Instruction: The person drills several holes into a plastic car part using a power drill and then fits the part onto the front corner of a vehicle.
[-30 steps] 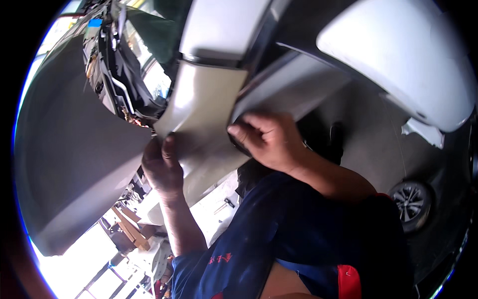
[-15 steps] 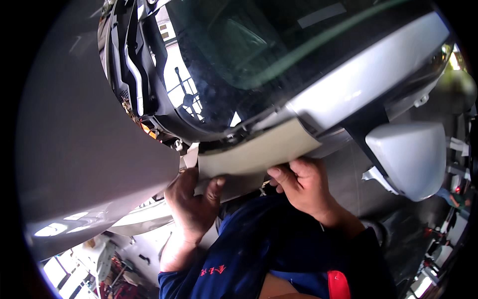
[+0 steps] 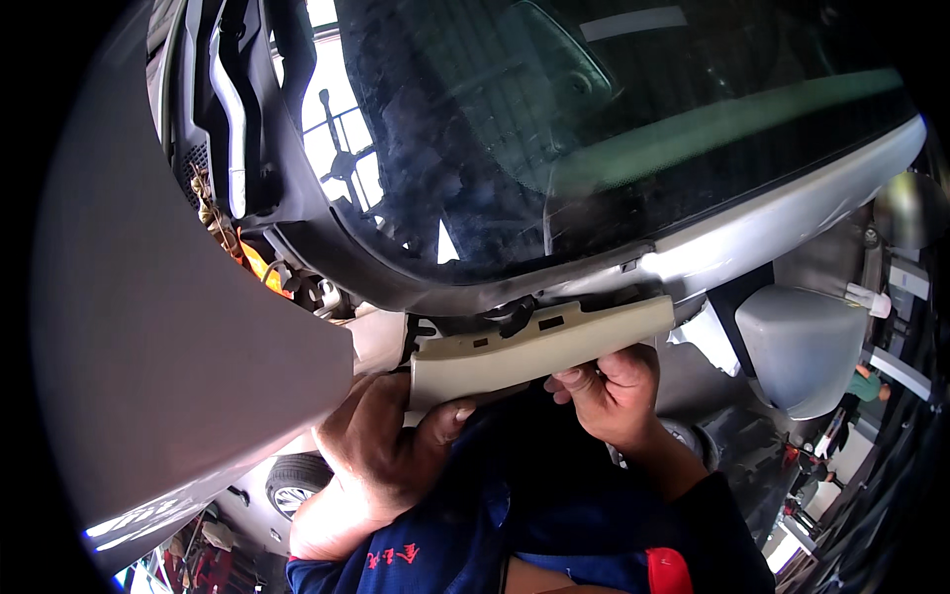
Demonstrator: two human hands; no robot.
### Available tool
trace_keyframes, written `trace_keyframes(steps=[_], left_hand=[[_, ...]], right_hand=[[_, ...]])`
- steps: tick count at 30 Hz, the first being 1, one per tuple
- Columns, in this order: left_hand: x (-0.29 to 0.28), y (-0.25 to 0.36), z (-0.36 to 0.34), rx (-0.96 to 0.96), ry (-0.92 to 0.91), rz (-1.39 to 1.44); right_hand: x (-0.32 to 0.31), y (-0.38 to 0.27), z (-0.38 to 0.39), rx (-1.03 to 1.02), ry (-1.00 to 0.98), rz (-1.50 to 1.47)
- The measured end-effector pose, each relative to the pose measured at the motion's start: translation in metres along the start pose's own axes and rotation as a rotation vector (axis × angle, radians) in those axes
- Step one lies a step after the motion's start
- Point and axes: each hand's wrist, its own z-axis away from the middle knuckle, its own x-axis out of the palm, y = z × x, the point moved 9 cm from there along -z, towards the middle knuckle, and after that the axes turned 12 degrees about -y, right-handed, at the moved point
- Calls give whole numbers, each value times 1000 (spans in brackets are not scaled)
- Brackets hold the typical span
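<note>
A cream-coloured trim panel (image 3: 544, 353), long and slightly curved, is held along the lower corner of the car's windshield (image 3: 445, 188). Two small dark slots show in its upper edge. My left hand (image 3: 381, 426) grips its left end from below, with the thumb against the near face. Near the right end, my right hand (image 3: 616, 391) pinches the lower edge. Behind the panel, dark clips and a gap in the bodywork are visible. Whether the panel touches the car body there, I cannot tell.
The grey hood (image 3: 188, 307) stands raised at left, its edge close to my left hand. A silver windshield pillar (image 3: 792, 203) runs off to the right. Below it, the side mirror (image 3: 802, 346) juts out. A car wheel (image 3: 297, 485) and a person (image 3: 869, 386) appear farther off.
The panel has tilted, so its slotted upper edge now shows. It sits a little lower in the picture, with both hands still on it. The whole view has shifted.
</note>
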Motion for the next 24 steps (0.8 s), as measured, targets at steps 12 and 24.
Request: trace_keyframes(steps=[12, 24], left_hand=[[-2, -3, 6, -68, 80, -30], [-4, -3, 4, -47, 129, 17]], right_hand=[[0, -1, -4, 117, 38, -30], [5, -2, -4, 134, 56, -38]])
